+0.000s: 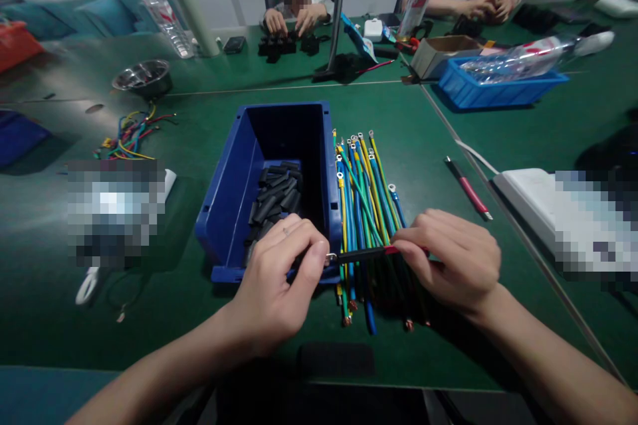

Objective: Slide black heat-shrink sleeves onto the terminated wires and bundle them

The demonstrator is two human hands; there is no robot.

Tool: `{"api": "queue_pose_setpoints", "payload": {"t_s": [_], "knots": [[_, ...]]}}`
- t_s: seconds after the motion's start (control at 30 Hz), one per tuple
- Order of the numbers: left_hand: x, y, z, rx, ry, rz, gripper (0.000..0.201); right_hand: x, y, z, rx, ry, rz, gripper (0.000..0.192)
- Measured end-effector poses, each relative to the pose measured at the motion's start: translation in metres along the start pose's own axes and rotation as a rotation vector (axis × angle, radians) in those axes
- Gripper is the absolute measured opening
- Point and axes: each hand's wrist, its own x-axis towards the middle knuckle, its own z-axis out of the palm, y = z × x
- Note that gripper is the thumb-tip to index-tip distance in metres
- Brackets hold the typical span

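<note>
So the red-and-black cable (361,254) runs pretty much straight left to right, crossing above the wire bundle (359,202), just right of the blue bin (219,202). Left hand (279,279) is pinching it by the metal lug (331,257), right hand (448,262) is gripping the red stretch, so neither's really nearer.

Green table (403,113), navy bin (232,186), coloured cables (357,206)
</note>
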Motion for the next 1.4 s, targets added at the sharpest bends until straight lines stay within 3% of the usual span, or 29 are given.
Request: {"api": "queue_pose_setpoints", "payload": {"t_s": [0.2, 0.43, 0.77, 0.87, 1.17, 1.4], "knots": [[0.002, 0.001, -0.001, 0.030, -0.081, -0.017, 0.039, -0.004, 0.004, 0.001, -0.013, 0.055, 0.022, 0.012], [0.004, 0.001, -0.003, 0.093, -0.101, -0.024, 0.030, 0.000, 0.006, 0.005, -0.022, -0.021, 0.075, 0.037], [-0.002, -0.012, 0.009, 0.432, -0.072, 0.231, 0.021, 0.000, 0.010, 0.010, -0.106, 0.022, 0.094, 0.047], [-0.006, -0.017, 0.015, 0.535, -0.047, 0.275, 0.034, -0.003, 0.011, 0.012, -0.161, 0.030, 0.142, 0.049], [-0.012, -0.034, 0.030, 0.693, 0.027, 0.414, 0.035, -0.009, 0.003, 0.017, -0.293, -0.019, 0.327, 0.056], [-0.011, -0.040, 0.041, 0.723, 0.147, 0.474, 0.034, -0.008, 0.005, 0.020, -0.280, -0.075, 0.352, 0.054]]}}
